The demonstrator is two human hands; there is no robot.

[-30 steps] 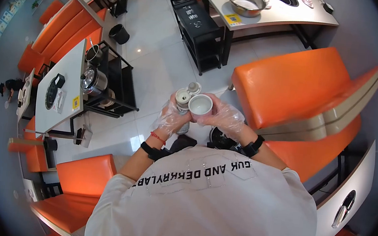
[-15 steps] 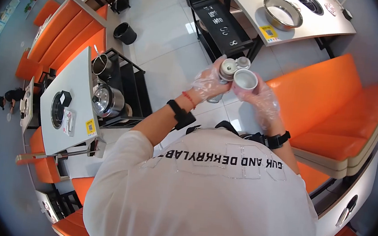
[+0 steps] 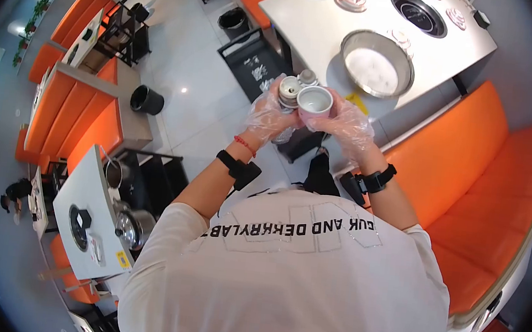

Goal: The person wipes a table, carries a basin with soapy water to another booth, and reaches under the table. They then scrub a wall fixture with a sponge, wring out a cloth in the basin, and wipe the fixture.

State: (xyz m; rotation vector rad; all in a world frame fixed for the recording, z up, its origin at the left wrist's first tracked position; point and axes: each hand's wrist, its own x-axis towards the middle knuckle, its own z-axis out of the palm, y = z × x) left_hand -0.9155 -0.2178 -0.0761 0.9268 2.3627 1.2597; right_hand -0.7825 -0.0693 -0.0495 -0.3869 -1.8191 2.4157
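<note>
In a clear plastic glove, my left hand is closed around a round-topped container with a small dark opening in its top. A grey cap-like piece sits against the container's far side; I cannot tell whether it is attached. My right hand, gloved the same way, grips a white cup with a pinkish outside. The cup's open mouth faces up, beside the container. Both hands are close together in front of my chest, near the front edge of a white table.
A large steel basin, a round burner and patterned dishes are on that table. A black cart stands beside it. An orange bench lies to my right. At left are a steel pot and a bin.
My view has shifted forward, bringing the table with the basin closer. Both hands have moved slightly left and keep hold of the container and the cup. People's legs now show at the top.
</note>
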